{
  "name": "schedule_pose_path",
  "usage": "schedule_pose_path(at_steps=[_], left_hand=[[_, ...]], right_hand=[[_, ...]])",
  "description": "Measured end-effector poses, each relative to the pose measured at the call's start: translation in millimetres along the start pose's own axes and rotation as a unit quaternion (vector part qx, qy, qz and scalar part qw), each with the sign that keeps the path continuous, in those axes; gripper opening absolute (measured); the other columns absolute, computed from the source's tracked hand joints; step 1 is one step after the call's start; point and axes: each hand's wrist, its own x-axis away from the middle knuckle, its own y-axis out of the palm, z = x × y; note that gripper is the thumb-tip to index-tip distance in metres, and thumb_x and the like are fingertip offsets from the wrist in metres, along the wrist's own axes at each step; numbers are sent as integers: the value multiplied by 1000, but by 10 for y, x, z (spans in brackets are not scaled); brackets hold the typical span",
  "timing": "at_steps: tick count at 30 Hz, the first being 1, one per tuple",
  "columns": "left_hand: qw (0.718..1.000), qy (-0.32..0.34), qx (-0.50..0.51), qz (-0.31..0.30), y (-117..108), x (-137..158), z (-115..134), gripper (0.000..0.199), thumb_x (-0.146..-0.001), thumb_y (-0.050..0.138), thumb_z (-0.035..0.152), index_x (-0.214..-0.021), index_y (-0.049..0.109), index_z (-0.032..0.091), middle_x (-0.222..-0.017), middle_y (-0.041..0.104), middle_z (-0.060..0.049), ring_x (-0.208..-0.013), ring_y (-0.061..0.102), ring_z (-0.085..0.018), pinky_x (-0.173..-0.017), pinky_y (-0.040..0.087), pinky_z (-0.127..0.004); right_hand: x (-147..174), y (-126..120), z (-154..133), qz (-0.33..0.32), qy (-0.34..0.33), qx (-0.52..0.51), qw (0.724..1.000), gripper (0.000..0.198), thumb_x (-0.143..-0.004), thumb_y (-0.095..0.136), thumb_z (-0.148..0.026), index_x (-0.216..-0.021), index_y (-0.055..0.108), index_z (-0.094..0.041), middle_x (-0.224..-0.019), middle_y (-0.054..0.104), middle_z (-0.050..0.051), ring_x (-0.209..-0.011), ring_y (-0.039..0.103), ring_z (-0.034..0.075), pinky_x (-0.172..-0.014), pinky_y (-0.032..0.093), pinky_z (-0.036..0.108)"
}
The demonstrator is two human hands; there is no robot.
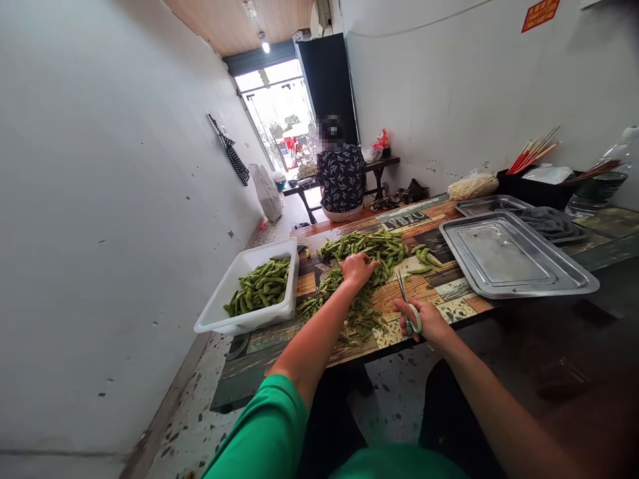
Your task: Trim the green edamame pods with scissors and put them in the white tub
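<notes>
My left hand (358, 269) reaches into a heap of green edamame pods (349, 245) on the table, its fingers bent down among them; what they pinch is hidden. In my right hand (428, 322) is a pair of scissors (410, 314) with pale green handles, the blades pointing up and away over the tabletop. Leafy trimmings (363, 320) lie in front of the heap, between my hands. To the left, a white plastic tub (219, 324) holds many more pods. A few loose pods (425, 258) lie right of the heap.
A metal tray (519, 256) rests on the patterned table (439, 287) at right, near dark gloves (546, 221), a bundle of skewers (473, 186) and a black box (524, 186). Beyond the table a person (342, 176) sits facing away at another table. A wall stands close on the left.
</notes>
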Motion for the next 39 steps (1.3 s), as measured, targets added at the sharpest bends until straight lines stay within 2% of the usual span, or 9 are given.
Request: schedule_pose_path(at_steps=[3,8,11,16,26,29,34,36,39], left_hand=[[999,0,-34,-13,52,29,-4,39,-74,60,50,-96,68,18,-107,65,-14,-103,54,-28,-89,33,-39],[999,6,-15,-29,56,24,66,21,-74,60,25,-92,68,18,-102,67,-12,-100,57,-25,-89,35,-39],[997,32,72,-16,-58,112,65,23,-72,59,19,-93,68,15,-93,68,-9,-89,59,-20,-83,39,-33],[940,35,314,-131,-224,469,22,25,-69,64,22,-92,68,12,-75,67,-3,-63,55,-10,-62,40,-22],[914,6,365,-175,-391,819,96,21,-66,70,33,-66,66,12,-55,60,0,-46,42,-5,-46,29,-20],[859,-55,453,-233,-363,761,43,25,-63,75,33,-68,64,11,-57,60,1,-43,39,-3,-42,27,-19],[696,-180,664,-206,-312,703,20,28,-62,78,15,-70,52,12,-66,60,0,-58,59,-7,-56,47,-19],[668,-200,691,-189,-304,715,38,31,-63,77,10,-68,46,13,-66,61,0,-64,63,-10,-62,51,-22],[671,-201,691,-177,-297,752,74,34,-65,75,9,-66,41,15,-64,61,0,-61,64,-11,-62,52,-22]], right_hand=[[-8,37,-20,2,9,4,1000,40,-67,69,-53,-69,52,-18,-49,54,-3,-38,55,10,-27,31,16],[12,25,-6,-8,-2,7,1000,41,-67,68,-55,-70,52,-17,-50,55,-3,-40,56,11,-28,30,16],[25,-14,-22,-1,5,11,1000,43,-67,69,-56,-73,53,-17,-52,55,-3,-42,56,11,-27,32,16],[23,-20,-121,-10,29,19,999,45,-70,66,-60,-77,55,-16,-54,57,0,-43,57,12,-25,35,17],[20,47,-167,-10,-13,68,998,42,-69,67,-57,-68,56,-17,-46,53,-3,-36,51,10,-29,31,18],[-6,29,-114,9,-38,86,996,43,-68,67,-57,-62,54,-16,-42,50,-4,-33,47,7,-31,32,18],[36,89,-111,-32,-11,5,999,46,-67,66,-61,-75,56,-16,-50,54,-3,-40,53,11,-28,35,18],[61,122,-117,-54,-9,-6,998,46,-67,67,-60,-76,55,-16,-50,54,-3,-41,54,11,-28,37,18],[78,139,-119,-57,-20,-6,998,44,-68,68,-57,-74,55,-16,-51,54,-3,-41,53,10,-28,37,18]])
